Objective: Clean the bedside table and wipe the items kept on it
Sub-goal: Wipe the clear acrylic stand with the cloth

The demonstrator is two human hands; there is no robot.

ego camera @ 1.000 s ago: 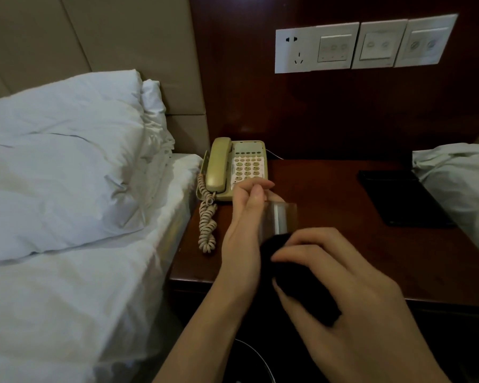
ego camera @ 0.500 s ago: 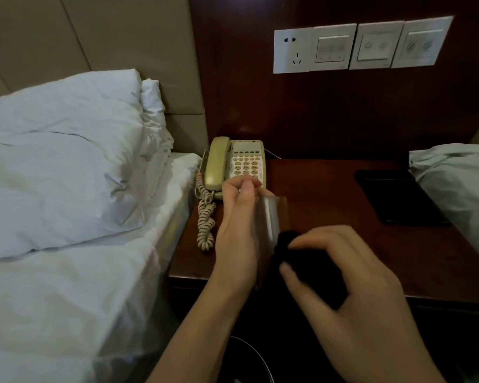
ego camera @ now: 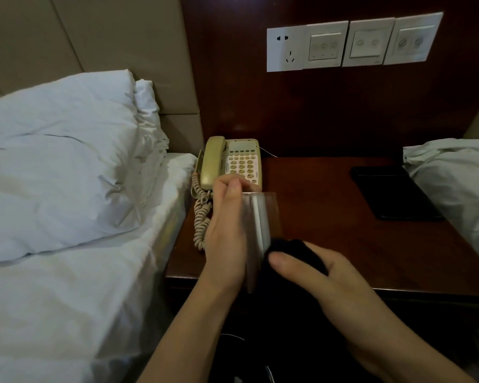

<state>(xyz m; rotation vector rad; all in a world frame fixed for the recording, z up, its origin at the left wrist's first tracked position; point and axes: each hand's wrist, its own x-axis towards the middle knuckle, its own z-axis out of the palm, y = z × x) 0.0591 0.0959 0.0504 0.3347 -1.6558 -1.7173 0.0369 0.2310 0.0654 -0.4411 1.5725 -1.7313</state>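
Observation:
My left hand grips a clear acrylic stand upright above the front left of the dark wooden bedside table. My right hand holds a black cloth bunched against the stand's lower right face. A beige corded telephone sits at the table's back left, its coiled cord trailing toward the front. A flat black tray lies at the back right of the table.
A bed with a white pillow borders the table on the left. Another white pillow lies at the right edge. A socket and switch panel is on the dark wall panel behind.
The stand has tilted more upright and shifted slightly toward me in my left hand. My right hand with the cloth has slid down and back along the stand's lower part.

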